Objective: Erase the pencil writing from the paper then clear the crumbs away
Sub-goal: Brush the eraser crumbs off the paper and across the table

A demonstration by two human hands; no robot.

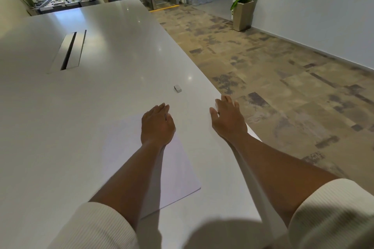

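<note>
White sheet of paper [178,170] lies at lower centre of the frame on the glossy white table [101,91]; no writing on it is legible. Left hand [157,125] rests on its upper corner, fingers straight and together. Right hand [227,118] lies spread at the table edge. Small grey-white rectangular eraser [177,88] sits above both, untouched.

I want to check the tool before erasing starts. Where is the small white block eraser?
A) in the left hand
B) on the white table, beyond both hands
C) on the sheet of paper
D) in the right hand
B: the small white block eraser lies alone on the white table, beyond the left hand and right hand.
</note>
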